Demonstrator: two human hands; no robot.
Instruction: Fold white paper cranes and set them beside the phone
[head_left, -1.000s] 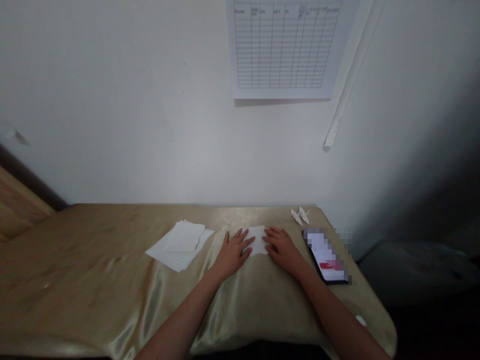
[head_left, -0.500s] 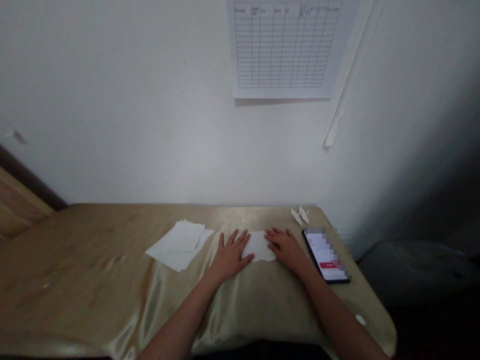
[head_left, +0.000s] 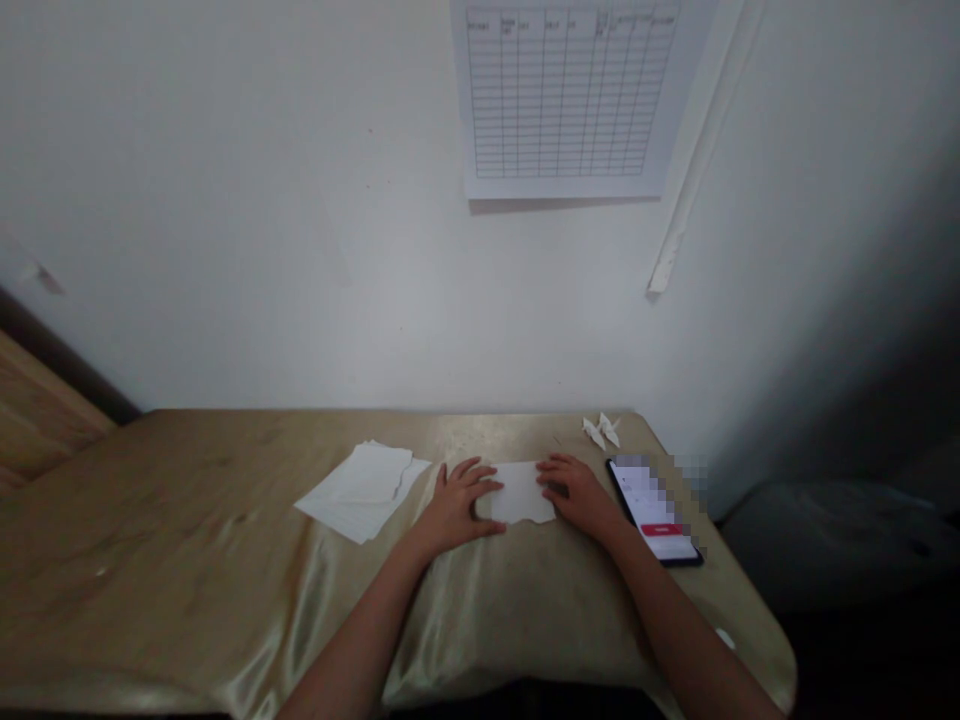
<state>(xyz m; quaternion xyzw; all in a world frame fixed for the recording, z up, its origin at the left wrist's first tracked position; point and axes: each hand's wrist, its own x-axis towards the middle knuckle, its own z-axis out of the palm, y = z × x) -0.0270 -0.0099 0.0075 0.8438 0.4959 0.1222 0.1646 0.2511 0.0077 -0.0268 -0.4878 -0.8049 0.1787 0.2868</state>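
A small white sheet of paper point(head_left: 520, 492) lies on the gold satin-covered table point(head_left: 187, 520) between my hands. My left hand point(head_left: 454, 505) rests on the cloth at the paper's left edge, fingers curled and the fingertips touching the sheet. My right hand point(head_left: 579, 493) lies at its right edge, fingers bent onto the paper. Neither hand lifts the sheet.
A stack of white sheets point(head_left: 363, 489) lies left of my hands. A phone point(head_left: 655, 510) with a lit screen sits to the right. Two small folded paper figures point(head_left: 601, 431) stand near the wall. A printed grid chart point(head_left: 559, 95) hangs above.
My left hand's fingers have gone from flat and spread on the paper to curled at its left edge. More of the sheet shows between my hands now.
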